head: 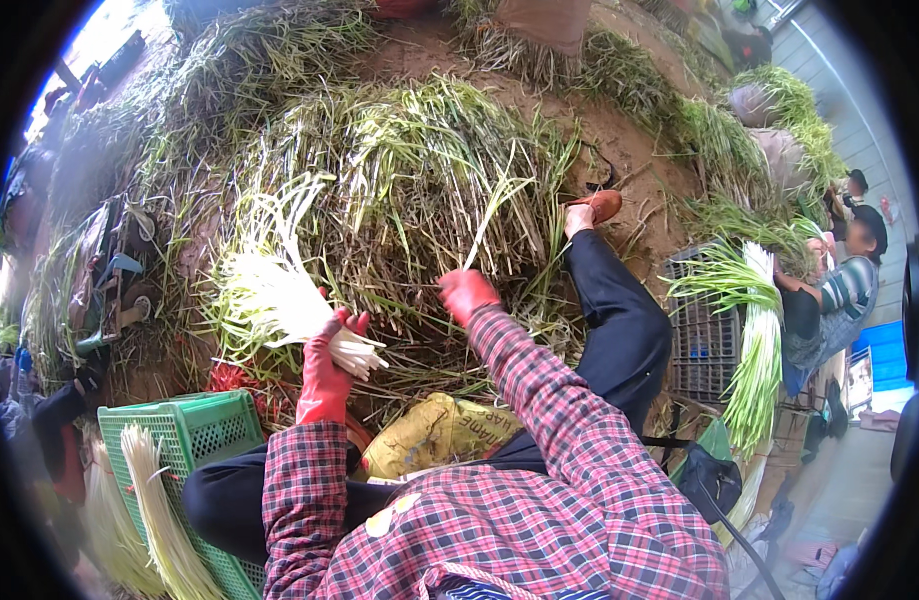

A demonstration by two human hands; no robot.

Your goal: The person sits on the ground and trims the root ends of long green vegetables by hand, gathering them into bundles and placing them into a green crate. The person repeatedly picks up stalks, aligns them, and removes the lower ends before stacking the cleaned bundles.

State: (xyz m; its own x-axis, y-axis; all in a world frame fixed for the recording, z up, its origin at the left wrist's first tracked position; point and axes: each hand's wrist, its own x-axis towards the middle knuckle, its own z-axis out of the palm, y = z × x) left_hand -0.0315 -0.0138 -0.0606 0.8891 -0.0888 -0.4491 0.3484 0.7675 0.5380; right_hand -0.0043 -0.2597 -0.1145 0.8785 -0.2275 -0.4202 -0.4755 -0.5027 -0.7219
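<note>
My left hand (pixel 332 352), in a red rubber glove, grips a thick bunch of pale, blanched leafy stalks (pixel 279 296). Their white cut ends point right and their thin green tips fan out to the upper left. In the middle, my right hand (pixel 468 294), also red-gloved, pinches a thin pale stalk (pixel 489 217) that stands up from the fingers and splits into light leaves. Just beyond both hands lies a wide heap of uncleaned green stalks (pixel 429 165), with dry brownish leaves among them.
A green plastic crate (pixel 178 420) stands at left, a pale stalk bundle (pixel 163 510) against it. A yellow printed sack (pixel 440 435) lies before my lap. At right, a bundle (pixel 759 337) rests on a dark crate (pixel 692 330), near a seated person (pixel 842 292). A wheeled cart (pixel 121 292) stands left.
</note>
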